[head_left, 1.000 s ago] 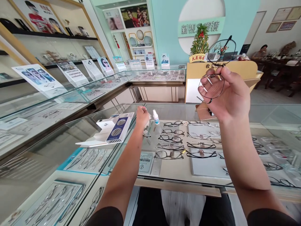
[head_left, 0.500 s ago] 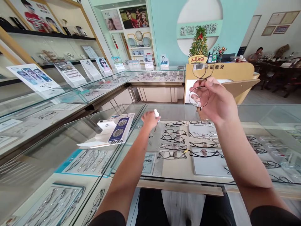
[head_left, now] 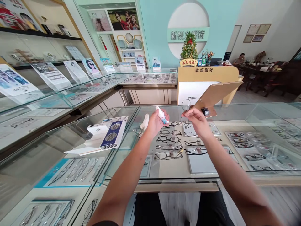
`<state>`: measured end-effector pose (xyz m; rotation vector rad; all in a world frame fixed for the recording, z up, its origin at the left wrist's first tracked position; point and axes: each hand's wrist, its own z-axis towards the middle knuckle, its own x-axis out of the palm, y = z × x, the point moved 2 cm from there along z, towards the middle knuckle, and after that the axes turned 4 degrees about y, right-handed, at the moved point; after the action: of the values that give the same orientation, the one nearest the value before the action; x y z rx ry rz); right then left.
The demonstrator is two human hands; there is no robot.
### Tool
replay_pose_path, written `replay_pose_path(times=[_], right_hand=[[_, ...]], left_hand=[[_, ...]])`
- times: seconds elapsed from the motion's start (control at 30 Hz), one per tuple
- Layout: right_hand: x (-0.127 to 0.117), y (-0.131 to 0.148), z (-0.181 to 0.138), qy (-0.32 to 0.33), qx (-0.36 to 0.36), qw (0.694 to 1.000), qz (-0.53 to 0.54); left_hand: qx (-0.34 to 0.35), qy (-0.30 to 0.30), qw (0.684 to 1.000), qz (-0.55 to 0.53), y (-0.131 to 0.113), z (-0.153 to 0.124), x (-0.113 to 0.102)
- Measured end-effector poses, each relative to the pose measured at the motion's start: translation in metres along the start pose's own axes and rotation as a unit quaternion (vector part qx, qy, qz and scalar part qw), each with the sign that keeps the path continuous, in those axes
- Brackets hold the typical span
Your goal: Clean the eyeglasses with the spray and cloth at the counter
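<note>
My left hand (head_left: 157, 123) is closed around a small white spray bottle (head_left: 161, 115) with a blue-and-pink label, tilted above the glass counter. A thin-framed pair of eyeglasses (head_left: 186, 105) hangs upright in my right hand (head_left: 196, 121), pinched by the fingertips near the bridge. The bottle and the glasses are apart, side by side. Just left of my left hand lies a white crumpled cloth or tissue (head_left: 145, 121), with another pair of glasses (head_left: 137, 132) beside it on the counter.
Rows of eyeglasses (head_left: 168, 139) sit inside the glass display counter (head_left: 178, 179). On the left stands an opened white-and-blue box (head_left: 113, 135). A tilted brown board (head_left: 215, 94) and a small black object (head_left: 205, 111) are at the far right edge. A person (head_left: 240, 59) sits in the background.
My left hand has lifted the bottle and brought it right, toward the glasses. My right hand has lowered the glasses and moved left. The view has shifted to the right.
</note>
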<state>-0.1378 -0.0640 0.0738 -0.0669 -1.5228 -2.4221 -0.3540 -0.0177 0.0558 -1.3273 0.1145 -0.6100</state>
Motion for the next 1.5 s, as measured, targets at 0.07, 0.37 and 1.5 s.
replay_pose_path(times=[0.07,0.37,1.5], right_hand=[[0.002,-0.007,-0.005,0.008,0.018,1.000,-0.009],[0.011,-0.022,-0.009,0.062,0.068,0.996,-0.021],[0.006,-0.042,-0.001,0.030,0.129,0.959,0.250]], left_hand=[[-0.031,0.026,0.998,-0.046,-0.001,-0.002,0.004],[-0.101,0.088,0.990,-0.042,0.004,-0.004,0.005],[-0.047,0.117,0.958,0.258,0.029,-0.008,0.011]])
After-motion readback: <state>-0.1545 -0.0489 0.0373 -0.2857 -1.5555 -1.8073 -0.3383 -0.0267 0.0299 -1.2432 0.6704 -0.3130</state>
